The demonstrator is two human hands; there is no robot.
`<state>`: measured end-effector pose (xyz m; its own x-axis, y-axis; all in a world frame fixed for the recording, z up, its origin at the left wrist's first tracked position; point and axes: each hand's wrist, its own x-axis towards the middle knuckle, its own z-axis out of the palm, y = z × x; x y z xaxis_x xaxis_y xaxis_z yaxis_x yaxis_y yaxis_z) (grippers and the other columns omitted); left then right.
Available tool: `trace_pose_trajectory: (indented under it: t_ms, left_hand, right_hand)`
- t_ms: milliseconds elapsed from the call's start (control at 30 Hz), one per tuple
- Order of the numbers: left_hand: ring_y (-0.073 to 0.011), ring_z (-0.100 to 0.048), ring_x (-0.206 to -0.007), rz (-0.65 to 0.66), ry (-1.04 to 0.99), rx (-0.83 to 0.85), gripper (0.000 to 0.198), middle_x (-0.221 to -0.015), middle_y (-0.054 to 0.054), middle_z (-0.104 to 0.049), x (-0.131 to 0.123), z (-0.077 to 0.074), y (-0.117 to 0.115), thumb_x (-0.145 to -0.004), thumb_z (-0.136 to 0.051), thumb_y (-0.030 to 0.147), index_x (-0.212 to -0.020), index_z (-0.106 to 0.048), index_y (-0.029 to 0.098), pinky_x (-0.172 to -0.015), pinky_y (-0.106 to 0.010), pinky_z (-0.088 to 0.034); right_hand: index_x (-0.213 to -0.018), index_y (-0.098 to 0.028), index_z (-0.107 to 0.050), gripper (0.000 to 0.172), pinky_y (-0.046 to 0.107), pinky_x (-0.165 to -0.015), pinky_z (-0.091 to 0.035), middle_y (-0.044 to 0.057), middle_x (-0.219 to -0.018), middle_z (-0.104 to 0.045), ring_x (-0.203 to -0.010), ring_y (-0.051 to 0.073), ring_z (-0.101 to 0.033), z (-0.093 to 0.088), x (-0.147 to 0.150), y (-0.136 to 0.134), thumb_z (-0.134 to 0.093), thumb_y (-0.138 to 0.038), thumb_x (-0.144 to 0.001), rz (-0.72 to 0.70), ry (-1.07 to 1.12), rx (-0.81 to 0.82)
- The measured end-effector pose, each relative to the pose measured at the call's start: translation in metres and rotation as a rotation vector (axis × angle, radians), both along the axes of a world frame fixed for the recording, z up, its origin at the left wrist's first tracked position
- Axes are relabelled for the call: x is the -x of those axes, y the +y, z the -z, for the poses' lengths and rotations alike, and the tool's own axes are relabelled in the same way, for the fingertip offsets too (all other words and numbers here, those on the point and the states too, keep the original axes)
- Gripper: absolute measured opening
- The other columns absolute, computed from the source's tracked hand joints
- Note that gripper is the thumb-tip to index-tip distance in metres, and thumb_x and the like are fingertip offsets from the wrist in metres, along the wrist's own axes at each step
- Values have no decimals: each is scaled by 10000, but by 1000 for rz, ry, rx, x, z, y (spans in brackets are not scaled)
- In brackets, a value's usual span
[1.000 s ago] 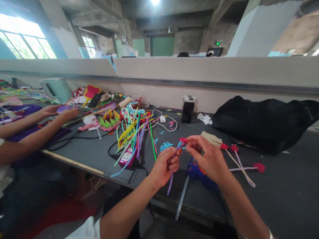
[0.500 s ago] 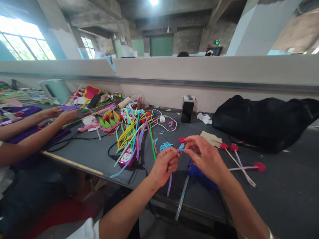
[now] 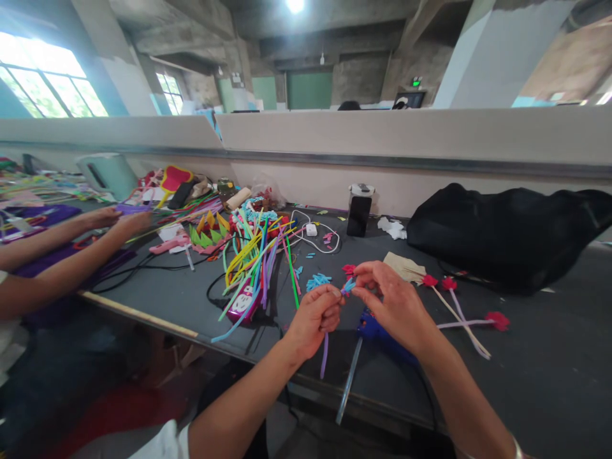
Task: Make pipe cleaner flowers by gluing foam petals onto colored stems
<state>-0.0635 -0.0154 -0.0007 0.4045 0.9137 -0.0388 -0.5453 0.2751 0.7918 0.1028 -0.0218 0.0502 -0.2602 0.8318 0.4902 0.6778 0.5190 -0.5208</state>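
Note:
My left hand (image 3: 314, 317) is closed around a purple pipe-cleaner stem (image 3: 325, 354) that hangs down below my fist. At the stem's top is a small red and blue flower piece (image 3: 349, 278). My right hand (image 3: 393, 305) pinches that top piece with thumb and fingers. Both hands hover over the dark table (image 3: 549, 370) near its front edge. Under my right hand lies a blue glue gun (image 3: 370, 328) with a clear glue stick (image 3: 348, 381) pointing toward me.
A pile of coloured pipe cleaners (image 3: 253, 255) lies left of my hands. Finished red-topped stems (image 3: 459, 309) lie to the right, a black bag (image 3: 507, 233) behind them. A phone (image 3: 359, 213) stands against the wall. A co-worker's arms (image 3: 71, 242) work at far left.
My hands have lowered slightly and come closer together; the right fingers shifted on the flower top. The co-worker's hands moved a little.

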Motion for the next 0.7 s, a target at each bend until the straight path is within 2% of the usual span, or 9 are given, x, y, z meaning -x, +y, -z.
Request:
trace_pose_trajectory:
  t_ms: [300,467,567,700]
  left_hand:
    - [-20,-153,-396,7,42,-6,174,-498,100,-273,2,0,0,-731,-672,276,-700,-551,155,-386,-181,-104]
    - [-27,-135,-391,27,-14,23,155,-490,103,-236,2,0,1,-767,-632,250,-694,-531,157,-384,-188,-98]
    - [-31,-127,-388,73,-80,81,178,-490,105,-207,3,1,2,-795,-593,275,-688,-506,162,-385,-187,-114]
    - [-33,-174,-386,124,-113,110,163,-498,92,-262,4,2,2,-813,-562,284,-724,-513,157,-387,-189,-131]
  right_hand:
    - [-1011,-218,-516,182,301,-749,-489,18,-882,-632,-826,167,-627,4,3,1,-585,-170,-850,8,25,20]
    - [-1050,-227,-533,206,314,-772,-483,14,-891,-647,-860,177,-622,2,0,1,-604,-233,-857,6,1,31]
    - [-1063,-228,-558,234,328,-780,-474,20,-899,-659,-876,191,-611,-1,-5,0,-627,-281,-846,18,-48,-25]
    - [-1011,-224,-607,160,335,-790,-466,31,-918,-673,-876,195,-606,-4,-9,-2,-607,-275,-859,13,-113,-115]
